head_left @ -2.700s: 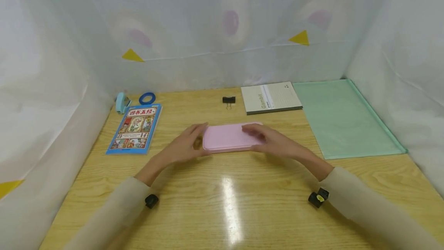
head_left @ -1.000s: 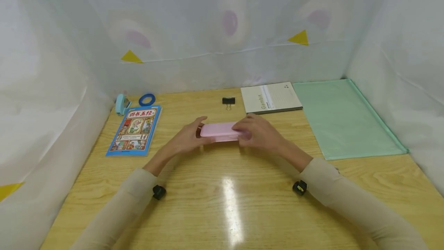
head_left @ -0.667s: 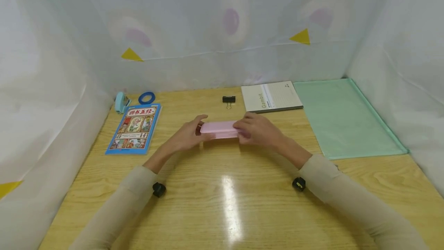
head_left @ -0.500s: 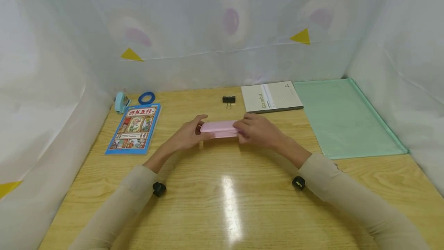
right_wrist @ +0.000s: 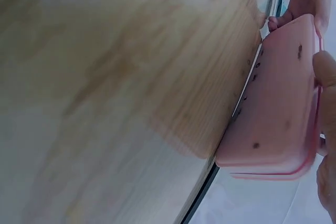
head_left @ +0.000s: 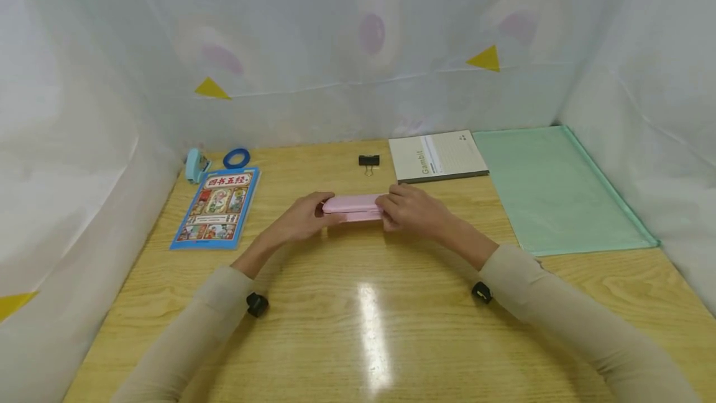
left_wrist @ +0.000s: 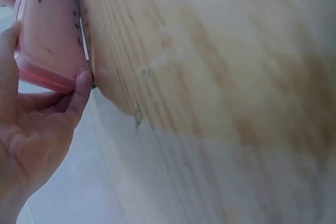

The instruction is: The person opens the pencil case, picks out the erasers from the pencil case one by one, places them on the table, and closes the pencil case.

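Note:
A pink pencil case [head_left: 353, 204], hard-shelled with rounded corners, is held between the two hands at the middle of the table. Its front side shows a thin dark line along the seam under the lid. My left hand [head_left: 304, 217] grips the left end, thumb in front and fingers behind. At the other end my right hand [head_left: 416, 209] pinches the case with curled fingers near the lid's edge. In the left wrist view the case [left_wrist: 50, 30] has small dark marks on its face. The right wrist view shows the same face of the case [right_wrist: 273, 98] close over the table.
Behind stand a black binder clip [head_left: 369, 160] and a grey notebook [head_left: 439, 155], beside a pale green translucent sheet [head_left: 565, 194]. On the left lie a blue picture book [head_left: 217, 208], a light-blue stapler [head_left: 196, 165] and a blue tape roll [head_left: 237, 157]. White sheeting [head_left: 358, 104] walls three sides.
Earlier the pencil case lay flat with loosely spread hands at its ends. Both hands now grip it, the right one moved inward, and its front side is tilted into view.

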{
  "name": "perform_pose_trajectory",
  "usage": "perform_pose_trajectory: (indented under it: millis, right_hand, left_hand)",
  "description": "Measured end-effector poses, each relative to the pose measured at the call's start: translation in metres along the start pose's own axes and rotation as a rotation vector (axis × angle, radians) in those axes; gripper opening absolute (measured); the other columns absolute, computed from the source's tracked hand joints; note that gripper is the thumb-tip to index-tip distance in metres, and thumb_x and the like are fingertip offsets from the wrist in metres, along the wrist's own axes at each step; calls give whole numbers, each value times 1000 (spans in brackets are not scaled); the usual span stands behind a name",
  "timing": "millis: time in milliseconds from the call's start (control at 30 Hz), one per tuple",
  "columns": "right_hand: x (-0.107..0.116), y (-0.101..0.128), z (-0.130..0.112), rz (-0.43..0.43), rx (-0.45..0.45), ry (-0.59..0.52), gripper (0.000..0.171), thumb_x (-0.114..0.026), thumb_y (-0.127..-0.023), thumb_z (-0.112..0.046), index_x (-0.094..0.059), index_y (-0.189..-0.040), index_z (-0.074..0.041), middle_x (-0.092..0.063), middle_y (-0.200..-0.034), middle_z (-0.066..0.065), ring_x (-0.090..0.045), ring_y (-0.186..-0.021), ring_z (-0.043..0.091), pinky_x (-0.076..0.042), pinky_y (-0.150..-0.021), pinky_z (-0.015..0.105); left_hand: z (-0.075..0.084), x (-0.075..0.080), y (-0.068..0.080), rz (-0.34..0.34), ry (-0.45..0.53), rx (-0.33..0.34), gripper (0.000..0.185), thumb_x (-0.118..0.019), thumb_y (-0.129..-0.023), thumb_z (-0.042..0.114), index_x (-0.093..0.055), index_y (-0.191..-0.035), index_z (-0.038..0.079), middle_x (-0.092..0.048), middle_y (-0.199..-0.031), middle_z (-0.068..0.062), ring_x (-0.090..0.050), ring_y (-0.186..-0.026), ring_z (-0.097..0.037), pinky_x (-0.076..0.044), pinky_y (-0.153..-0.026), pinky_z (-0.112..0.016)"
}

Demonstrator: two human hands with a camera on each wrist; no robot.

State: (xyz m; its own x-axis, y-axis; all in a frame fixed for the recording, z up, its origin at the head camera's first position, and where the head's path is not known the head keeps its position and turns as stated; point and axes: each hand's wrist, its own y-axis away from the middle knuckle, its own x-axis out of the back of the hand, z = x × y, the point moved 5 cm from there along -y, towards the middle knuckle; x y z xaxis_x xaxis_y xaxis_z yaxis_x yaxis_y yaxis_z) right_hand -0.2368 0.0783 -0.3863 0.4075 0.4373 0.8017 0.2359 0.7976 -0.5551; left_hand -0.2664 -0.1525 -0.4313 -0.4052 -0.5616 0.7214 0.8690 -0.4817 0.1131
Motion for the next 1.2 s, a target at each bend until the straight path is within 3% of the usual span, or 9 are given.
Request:
perform_pose_trajectory:
  millis: [167, 300, 433, 567, 733, 867, 1067, 1200]
  right_hand:
    - [2, 4, 14, -60, -150, -172, 20, -72, -86, -5, -74, -104, 1, -69, -88, 8, -58, -78, 22, -53, -72, 35]
    - [-1, 19, 24, -116, -249, -347, 27, -77, -92, -16, -78, -116, -5, -72, -99, 7, -61, -91, 23, -53, -80, 40]
    - [-1, 40, 35, -204, -348, -422, 35, -77, -94, -21, -75, -126, -9, -75, -114, 6, -64, -108, 26, -52, -94, 47]
    - [5, 60, 48, -275, -503, -502, 36, -75, -95, -18, -74, -131, -13, -72, -124, 6, -63, -120, 29, -48, -103, 52]
    - [14, 72, 59, -241, -623, -632, 30, -75, -97, -17, -76, -127, -17, -74, -123, 5, -68, -116, 28, -52, -98, 51]
    - [15, 74, 68, -193, -717, -685, 26, -72, -100, -22, -77, -126, -16, -76, -118, 6, -71, -110, 28, -54, -91, 52]
    - [8, 73, 81, -138, -889, -793, 33, -65, -104, -33, -73, -131, -14, -71, -130, 10, -66, -122, 30, -51, -100, 53]
    - [2, 71, 87, -119, -959, -833, 39, -61, -106, -38, -71, -132, -11, -73, -123, 12, -71, -111, 28, -52, -100, 52]
  left_hand:
    - [-1, -4, 0, -8, 7, 14, 87, -72, -96, 52, -39, -157, 0, -60, -136, -16, -60, -117, -27, -49, -101, -47]
    - [-2, -5, 3, 10, -19, 23, 90, -74, -93, 54, -41, -157, 0, -57, -141, -16, -58, -119, -27, -47, -104, -47]
    - [-1, -7, 6, 8, -51, 27, 95, -75, -90, 58, -41, -157, 0, -54, -145, -17, -56, -124, -28, -45, -107, -48]
    - [-2, -7, 7, 6, -59, 23, 98, -76, -88, 62, -40, -157, 3, -54, -145, -14, -56, -125, -28, -46, -107, -49]
    - [-3, -6, 9, 8, -63, 35, 109, -79, -83, 65, -33, -161, 4, -52, -148, -15, -56, -129, -29, -45, -108, -50]
    - [0, -5, 9, 11, -49, 21, 117, -87, -77, 59, -26, -161, 5, -59, -140, -17, -61, -123, -29, -49, -105, -49]
    - [3, -7, 8, 37, -2, -36, 114, -96, -72, 43, -26, -156, 9, -59, -132, -14, -63, -115, -25, -52, -98, -44]
    - [3, -9, 8, 59, 40, -69, 116, -98, -71, 36, -23, -156, 18, -57, -131, -10, -63, -113, -24, -54, -94, -42]
